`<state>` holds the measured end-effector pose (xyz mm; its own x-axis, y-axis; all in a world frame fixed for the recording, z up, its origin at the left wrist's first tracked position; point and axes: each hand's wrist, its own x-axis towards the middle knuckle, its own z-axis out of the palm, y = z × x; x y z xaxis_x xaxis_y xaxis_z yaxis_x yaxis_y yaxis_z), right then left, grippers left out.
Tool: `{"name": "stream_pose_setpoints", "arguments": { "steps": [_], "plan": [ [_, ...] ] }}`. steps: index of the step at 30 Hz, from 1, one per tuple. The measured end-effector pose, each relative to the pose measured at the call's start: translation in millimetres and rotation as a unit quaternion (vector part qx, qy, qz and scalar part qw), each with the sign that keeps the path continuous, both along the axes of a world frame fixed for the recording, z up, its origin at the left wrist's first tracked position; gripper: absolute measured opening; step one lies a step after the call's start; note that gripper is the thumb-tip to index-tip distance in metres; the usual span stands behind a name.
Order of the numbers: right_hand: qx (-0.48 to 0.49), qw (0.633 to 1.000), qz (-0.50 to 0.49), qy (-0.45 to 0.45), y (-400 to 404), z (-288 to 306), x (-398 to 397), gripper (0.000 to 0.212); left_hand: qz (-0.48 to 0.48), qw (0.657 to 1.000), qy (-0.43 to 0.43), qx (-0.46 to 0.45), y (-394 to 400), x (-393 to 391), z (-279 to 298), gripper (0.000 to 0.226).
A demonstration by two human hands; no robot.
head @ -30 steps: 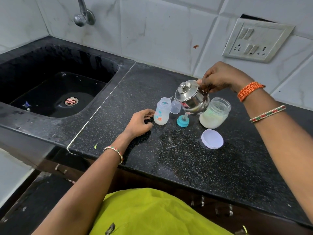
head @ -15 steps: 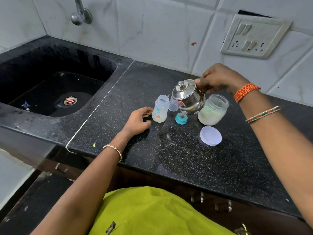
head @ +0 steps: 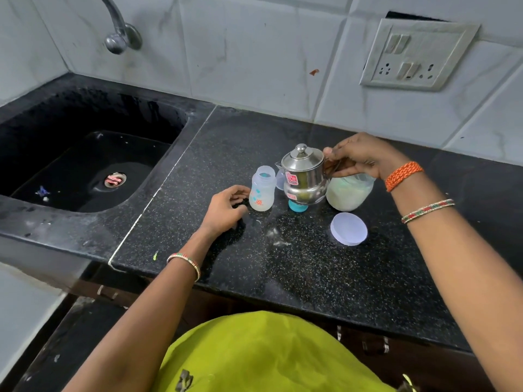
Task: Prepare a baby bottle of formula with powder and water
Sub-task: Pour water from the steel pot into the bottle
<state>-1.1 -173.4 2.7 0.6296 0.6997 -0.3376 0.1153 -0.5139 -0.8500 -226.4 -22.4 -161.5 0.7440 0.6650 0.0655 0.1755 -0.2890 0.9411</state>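
Steel, polished and lidded, forms the small kettle point(head: 304, 176) that our right hand point(head: 359, 157) holds by its handle, fingers closed round it, above the black speckled counter point(head: 311, 278). We see the kettle nearly upright, its spout turned toward the open baby bottle point(head: 262, 189), which stands uncapped on the counter just to the kettle's left. Our left hand point(head: 226, 209) rests on the counter beside the bottle, fingers loosely curled and holding nothing; whether the fingertips touch the bottle wall we cannot tell. Below the kettle base a teal teat ring point(head: 297, 206) shows in part. A clear cap point(head: 280, 178) sits behind, between bottle and kettle, largely hidden. To the kettle's right stands the open powder jar point(head: 349, 193), holding pale powder, partly behind our right wrist; its round white lid point(head: 349, 229) lies flat on the counter nearer to us, apart from the jar. To the far left lies the black sink point(head: 85, 165) beneath a wall tap point(head: 120, 35); a switch plate point(head: 416, 55) is fixed to the tiled wall at right.
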Motion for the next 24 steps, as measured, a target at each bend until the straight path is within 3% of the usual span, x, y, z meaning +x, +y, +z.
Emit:
{"name": "stream_pose_setpoints", "arguments": {
  "steps": [2,4,7,14,24],
  "plan": [
    [0.015,1.000,-0.004,0.027,-0.5,-1.6,6.5,0.011,0.044,0.989,-0.058,-0.132,6.7,3.0,1.6,0.040],
    [0.039,0.998,-0.012,0.054,-0.5,-2.4,15.2,0.011,0.089,0.939,-0.140,-0.300,16.2,4.9,4.6,0.038],
    [0.087,0.992,-0.036,0.079,3.2,-4.4,30.7,0.011,0.106,0.901,-0.163,-0.388,34.2,6.2,6.0,0.036],
    [0.201,0.966,-0.094,0.135,43.8,-12.3,78.7,0.012,0.072,0.911,-0.190,-0.359,78.4,63.7,61.3,0.040],
    [0.133,0.967,-0.170,0.138,127.3,-39.3,151.8,0.021,-0.079,0.955,-0.070,-0.278,121.1,139.0,88.0,0.044]
  ]
}}
